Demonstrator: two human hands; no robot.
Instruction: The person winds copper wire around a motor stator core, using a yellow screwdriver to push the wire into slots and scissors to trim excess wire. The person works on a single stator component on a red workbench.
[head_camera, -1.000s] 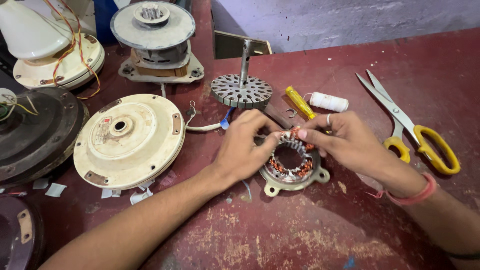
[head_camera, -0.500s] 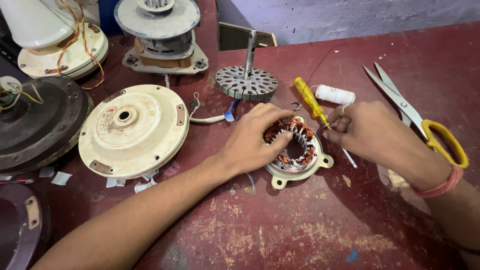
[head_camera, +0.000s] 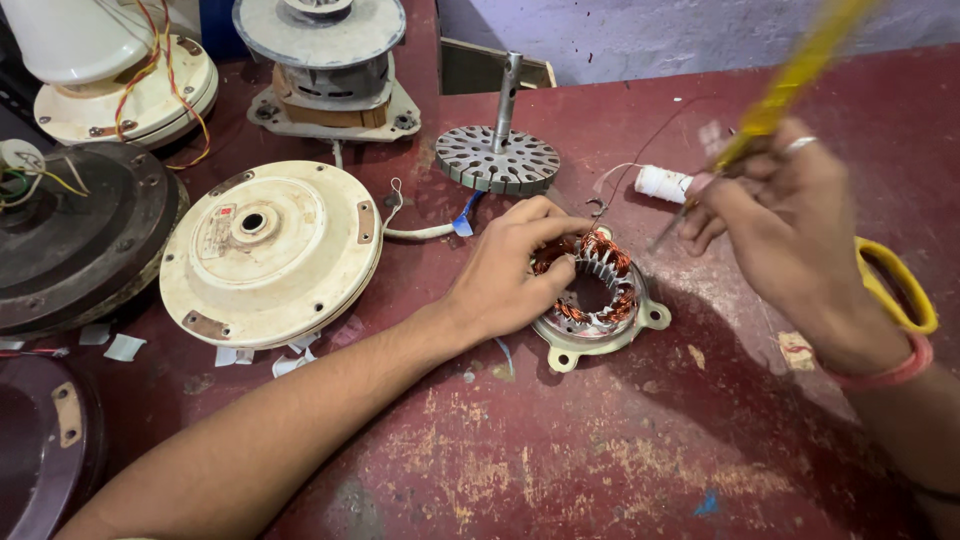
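Copper-wound stator, yellow screwdriver, cream cover, maroon table.

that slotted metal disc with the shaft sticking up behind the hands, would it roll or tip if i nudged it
Probably neither. The rotor disc lies flat on the red table, its shaft upright, so a nudge would likely slide it. It looks like solid slotted metal, so likely heavy for its size and stiff. Laid on edge it could well roll, being round.

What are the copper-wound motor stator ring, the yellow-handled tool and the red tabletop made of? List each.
Copper-wound motor stator ring: reddish coils look like copper wire, on a grey metal core and pale cast frame. Yellow-handled tool: translucent yellow handle, probably plastic; thin metal shaft. Red tabletop: painted, worn to pale patches; base material unclear.
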